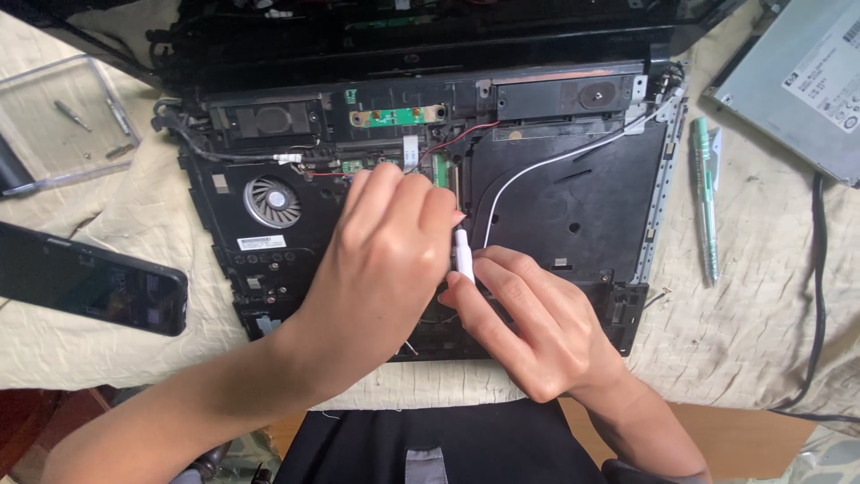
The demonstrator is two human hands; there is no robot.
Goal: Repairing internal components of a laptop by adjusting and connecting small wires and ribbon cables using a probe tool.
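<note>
Two hands (466,278) grasp one white tool (463,255) over one opened laptop (573,197).

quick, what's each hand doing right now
Left hand: fingers curled down onto the open laptop; whether it grips anything cannot be told.
Right hand: closed on a white tool.

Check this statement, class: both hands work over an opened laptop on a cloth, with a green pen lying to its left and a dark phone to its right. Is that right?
Not quite: the sides are swapped. The head view shows the green pen lying to the right of the opened laptop and the dark phone to its left. The rest holds: the left hand and right hand work over the laptop on the cloth.
</note>
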